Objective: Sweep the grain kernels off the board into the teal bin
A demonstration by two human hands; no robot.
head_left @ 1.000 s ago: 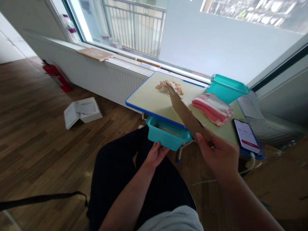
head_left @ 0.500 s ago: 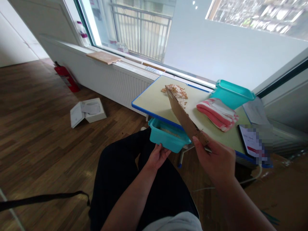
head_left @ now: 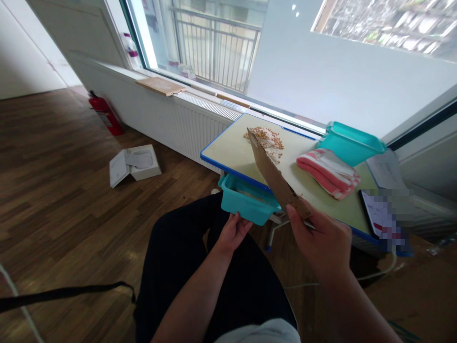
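Observation:
My left hand (head_left: 235, 232) grips the underside of a teal plastic bin (head_left: 243, 204), held just below the table's near edge. Some pale grains lie in the bottom of this bin. In my right hand (head_left: 321, 238) is a strip of brown cardboard (head_left: 273, 178), slanting up and left across the tabletop. Its far end stands beside a heap of orange kernels mixed with white grains (head_left: 266, 138) on the cream table (head_left: 228, 147) with a blue rim. The cardboard hides part of the heap's left side.
A folded red-and-white towel (head_left: 328, 172) and a second teal bin (head_left: 353, 143) sit on the table's right part. A phone or tablet (head_left: 378, 216) lies at the right edge. On the floor are an open white box (head_left: 135, 164) and a red fire extinguisher (head_left: 106, 114).
The view has shifted slightly, so the table and room appear a little further right. Both hands keep their hold on the bin and the cardboard; the heap looks much the same.

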